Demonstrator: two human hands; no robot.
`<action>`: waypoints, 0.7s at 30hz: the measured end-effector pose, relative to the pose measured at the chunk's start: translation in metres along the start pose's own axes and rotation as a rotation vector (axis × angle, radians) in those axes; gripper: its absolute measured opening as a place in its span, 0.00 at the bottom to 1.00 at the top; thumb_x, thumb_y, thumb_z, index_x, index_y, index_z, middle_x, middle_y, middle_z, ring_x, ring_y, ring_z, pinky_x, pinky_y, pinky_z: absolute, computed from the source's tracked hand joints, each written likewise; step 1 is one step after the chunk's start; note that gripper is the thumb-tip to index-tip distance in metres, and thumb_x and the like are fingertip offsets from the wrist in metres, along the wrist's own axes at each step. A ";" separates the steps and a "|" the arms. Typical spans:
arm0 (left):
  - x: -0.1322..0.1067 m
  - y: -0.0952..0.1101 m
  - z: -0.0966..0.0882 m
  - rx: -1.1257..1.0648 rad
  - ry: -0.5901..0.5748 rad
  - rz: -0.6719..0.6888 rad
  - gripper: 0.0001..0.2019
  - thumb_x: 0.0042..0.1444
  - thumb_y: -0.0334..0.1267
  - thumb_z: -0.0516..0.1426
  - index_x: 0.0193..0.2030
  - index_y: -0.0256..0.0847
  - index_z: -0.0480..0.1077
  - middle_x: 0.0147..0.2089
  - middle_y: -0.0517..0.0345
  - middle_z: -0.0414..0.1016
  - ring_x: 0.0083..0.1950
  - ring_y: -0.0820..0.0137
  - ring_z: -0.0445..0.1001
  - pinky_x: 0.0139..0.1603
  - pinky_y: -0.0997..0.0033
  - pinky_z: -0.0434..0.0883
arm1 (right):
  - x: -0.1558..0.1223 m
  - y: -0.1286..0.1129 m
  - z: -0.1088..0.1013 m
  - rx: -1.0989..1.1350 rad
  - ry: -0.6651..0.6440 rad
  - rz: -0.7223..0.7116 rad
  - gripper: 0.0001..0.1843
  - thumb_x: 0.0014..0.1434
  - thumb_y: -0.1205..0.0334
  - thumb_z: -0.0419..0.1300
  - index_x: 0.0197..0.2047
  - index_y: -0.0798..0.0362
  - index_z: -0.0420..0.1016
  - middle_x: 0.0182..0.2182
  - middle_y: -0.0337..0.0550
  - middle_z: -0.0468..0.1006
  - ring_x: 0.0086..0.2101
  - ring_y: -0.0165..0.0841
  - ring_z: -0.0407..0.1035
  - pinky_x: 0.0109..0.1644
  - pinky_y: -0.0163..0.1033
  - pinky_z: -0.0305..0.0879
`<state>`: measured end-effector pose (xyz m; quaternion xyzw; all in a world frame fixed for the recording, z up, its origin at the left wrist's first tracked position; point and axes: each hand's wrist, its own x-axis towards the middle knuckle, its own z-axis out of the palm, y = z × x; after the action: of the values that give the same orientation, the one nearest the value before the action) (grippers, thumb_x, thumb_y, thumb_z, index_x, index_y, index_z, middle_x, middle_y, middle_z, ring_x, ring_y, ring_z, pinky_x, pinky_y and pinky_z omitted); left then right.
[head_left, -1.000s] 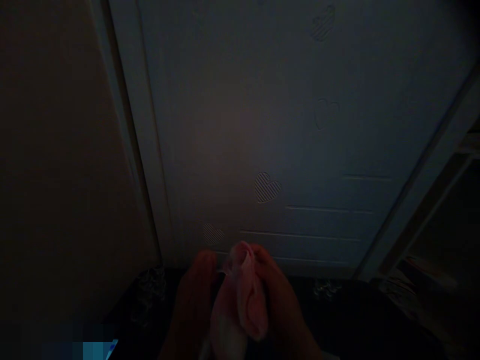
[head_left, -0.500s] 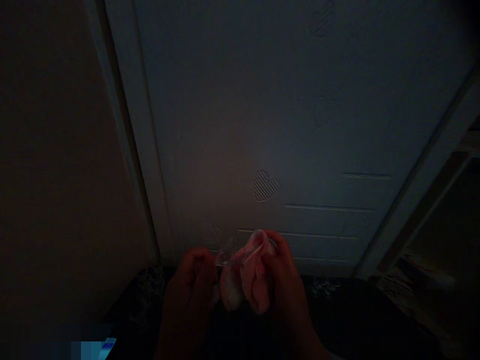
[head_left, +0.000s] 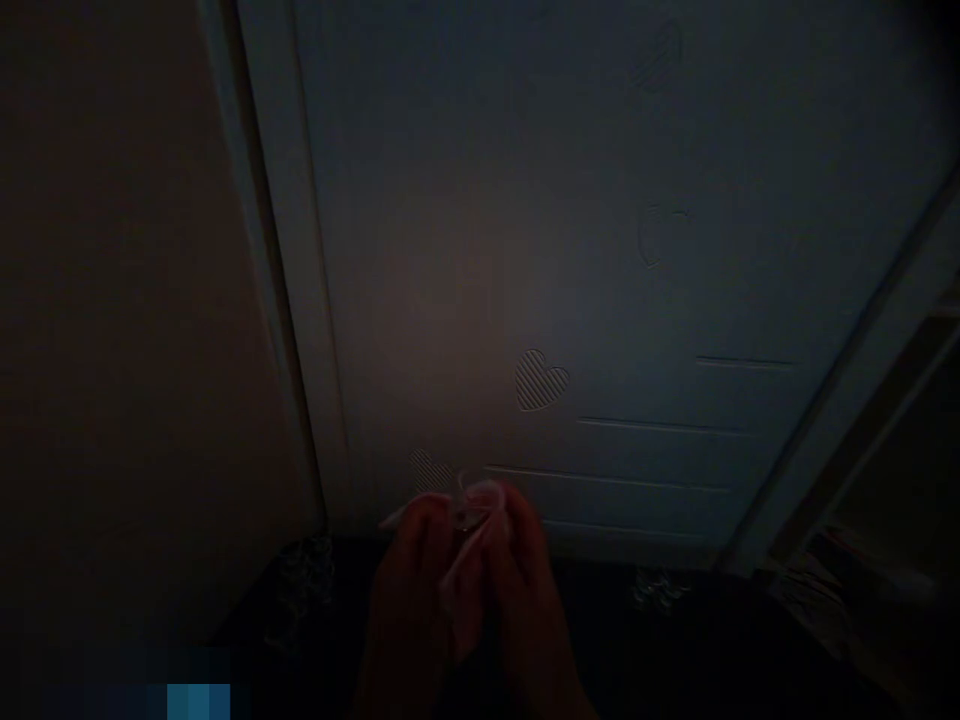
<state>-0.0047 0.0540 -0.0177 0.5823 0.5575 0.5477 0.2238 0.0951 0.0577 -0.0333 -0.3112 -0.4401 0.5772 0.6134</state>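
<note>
The scene is very dark. My left hand [head_left: 416,590] and my right hand [head_left: 525,580] are raised close together at the bottom centre. Both pinch a small pink piece of cloth [head_left: 469,545] with a bit of clear wrapping at its top. The fingers of both hands are closed on it, and most of the cloth is hidden between them. Right behind the hands stands a pale cabinet door [head_left: 600,250] with heart shapes [head_left: 540,380] on it.
A plain wall [head_left: 127,350] fills the left side. The door's frame [head_left: 300,300] runs down beside it. A dark surface [head_left: 712,630] lies below the door. At the far right there is an open shelf space [head_left: 892,500] with dim items.
The hands have drawn closer together and the pink cloth is now bunched up and mostly covered by the fingers. The picture has grown darker.
</note>
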 end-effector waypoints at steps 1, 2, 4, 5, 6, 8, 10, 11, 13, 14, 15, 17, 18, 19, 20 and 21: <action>0.000 0.000 0.000 -0.018 -0.008 -0.010 0.14 0.51 0.50 0.56 0.38 0.44 0.72 0.46 0.45 0.80 0.51 0.51 0.77 0.51 0.55 0.74 | 0.000 0.001 -0.001 -0.008 -0.005 -0.006 0.30 0.55 0.34 0.62 0.55 0.42 0.71 0.53 0.46 0.78 0.52 0.42 0.73 0.55 0.46 0.70; 0.000 0.000 0.000 -0.043 0.004 -0.027 0.15 0.48 0.50 0.58 0.38 0.44 0.72 0.47 0.44 0.80 0.52 0.51 0.76 0.54 0.55 0.73 | 0.001 0.002 -0.002 -0.020 -0.029 -0.009 0.30 0.55 0.35 0.61 0.54 0.43 0.71 0.52 0.46 0.79 0.51 0.42 0.73 0.54 0.46 0.71; -0.001 -0.001 0.002 -0.091 0.032 -0.057 0.19 0.44 0.52 0.60 0.41 0.44 0.71 0.51 0.43 0.79 0.56 0.49 0.75 0.58 0.56 0.71 | 0.003 0.002 -0.006 -0.039 -0.074 -0.029 0.28 0.57 0.37 0.61 0.54 0.44 0.71 0.50 0.47 0.80 0.49 0.42 0.75 0.52 0.45 0.72; -0.002 -0.001 0.003 -0.102 0.048 -0.069 0.20 0.46 0.53 0.59 0.42 0.43 0.71 0.52 0.42 0.79 0.56 0.49 0.75 0.58 0.56 0.71 | 0.003 0.002 -0.007 -0.042 -0.097 -0.038 0.28 0.57 0.39 0.63 0.54 0.45 0.71 0.50 0.47 0.80 0.49 0.42 0.75 0.51 0.44 0.72; -0.003 -0.001 0.005 -0.114 0.051 -0.084 0.21 0.49 0.55 0.57 0.43 0.43 0.71 0.51 0.43 0.79 0.54 0.51 0.77 0.55 0.57 0.72 | 0.003 0.001 -0.007 -0.038 -0.098 -0.050 0.27 0.56 0.41 0.64 0.54 0.45 0.71 0.49 0.47 0.80 0.49 0.42 0.75 0.51 0.43 0.73; -0.004 0.000 0.009 -0.198 0.015 -0.139 0.21 0.56 0.57 0.53 0.44 0.42 0.71 0.47 0.46 0.81 0.47 0.56 0.80 0.46 0.62 0.77 | 0.002 -0.001 -0.006 0.000 -0.084 -0.066 0.27 0.54 0.44 0.68 0.53 0.46 0.72 0.48 0.46 0.82 0.47 0.41 0.76 0.49 0.41 0.73; -0.006 0.002 0.012 -0.336 -0.030 -0.194 0.19 0.57 0.56 0.55 0.43 0.42 0.72 0.42 0.51 0.82 0.40 0.60 0.81 0.39 0.68 0.77 | 0.000 -0.003 -0.002 0.056 -0.051 -0.080 0.26 0.54 0.44 0.68 0.52 0.46 0.73 0.45 0.45 0.83 0.44 0.41 0.78 0.46 0.40 0.75; -0.006 0.003 0.013 -0.407 -0.049 -0.215 0.18 0.55 0.55 0.58 0.41 0.42 0.73 0.40 0.53 0.82 0.38 0.62 0.80 0.39 0.70 0.76 | -0.001 -0.004 0.000 0.081 -0.038 -0.086 0.25 0.54 0.44 0.68 0.51 0.45 0.74 0.44 0.44 0.84 0.43 0.41 0.79 0.45 0.40 0.75; -0.006 0.005 0.014 -0.500 -0.072 -0.244 0.16 0.53 0.53 0.62 0.38 0.42 0.75 0.38 0.56 0.82 0.37 0.64 0.79 0.39 0.72 0.75 | -0.002 -0.004 0.002 0.105 -0.024 -0.100 0.23 0.53 0.44 0.69 0.48 0.44 0.76 0.42 0.43 0.84 0.42 0.40 0.79 0.44 0.39 0.75; -0.006 0.006 0.013 -0.520 -0.086 -0.254 0.15 0.52 0.52 0.62 0.36 0.42 0.76 0.37 0.56 0.82 0.37 0.64 0.79 0.39 0.72 0.75 | -0.002 -0.004 0.002 0.108 -0.017 -0.108 0.22 0.52 0.44 0.69 0.47 0.44 0.76 0.41 0.42 0.85 0.41 0.39 0.79 0.44 0.38 0.75; -0.006 0.007 0.013 -0.534 -0.106 -0.265 0.15 0.52 0.52 0.63 0.35 0.42 0.76 0.37 0.56 0.82 0.38 0.64 0.79 0.40 0.72 0.75 | -0.001 -0.002 0.001 0.110 -0.010 -0.115 0.22 0.52 0.45 0.69 0.47 0.44 0.76 0.41 0.42 0.85 0.41 0.39 0.79 0.44 0.38 0.75; -0.005 0.007 0.012 -0.548 -0.129 -0.287 0.14 0.51 0.51 0.63 0.34 0.41 0.76 0.37 0.56 0.83 0.40 0.62 0.80 0.40 0.72 0.75 | 0.002 0.001 -0.004 0.109 -0.003 -0.123 0.21 0.53 0.47 0.70 0.47 0.44 0.76 0.41 0.42 0.84 0.41 0.39 0.79 0.44 0.38 0.75; -0.005 0.008 0.012 -0.546 -0.139 -0.293 0.14 0.52 0.50 0.63 0.35 0.41 0.77 0.37 0.56 0.83 0.40 0.62 0.80 0.40 0.72 0.75 | 0.003 0.003 -0.007 0.101 -0.011 -0.126 0.20 0.53 0.48 0.70 0.48 0.44 0.76 0.41 0.42 0.84 0.41 0.38 0.80 0.43 0.38 0.75; -0.004 0.008 0.012 -0.544 -0.149 -0.296 0.14 0.51 0.49 0.63 0.37 0.40 0.76 0.37 0.55 0.83 0.41 0.62 0.80 0.40 0.72 0.75 | 0.005 0.004 -0.010 0.083 -0.022 -0.126 0.20 0.54 0.50 0.70 0.48 0.44 0.75 0.41 0.42 0.84 0.41 0.38 0.80 0.43 0.38 0.76; -0.004 0.009 0.012 -0.545 -0.158 -0.292 0.14 0.51 0.48 0.63 0.38 0.40 0.76 0.38 0.55 0.83 0.40 0.62 0.81 0.39 0.72 0.75 | 0.007 0.005 -0.013 0.059 -0.031 -0.132 0.19 0.54 0.52 0.70 0.48 0.44 0.75 0.41 0.42 0.84 0.40 0.38 0.80 0.43 0.38 0.76; -0.003 0.009 0.013 -0.546 -0.171 -0.277 0.15 0.52 0.47 0.63 0.41 0.40 0.75 0.39 0.54 0.83 0.41 0.62 0.81 0.40 0.71 0.75 | 0.008 0.005 -0.015 0.036 -0.036 -0.142 0.19 0.53 0.53 0.70 0.48 0.44 0.75 0.41 0.41 0.84 0.40 0.37 0.80 0.42 0.37 0.75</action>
<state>0.0111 0.0532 -0.0148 0.4634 0.4431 0.5904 0.4903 0.1065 0.0684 -0.0425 -0.2578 -0.4616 0.5453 0.6505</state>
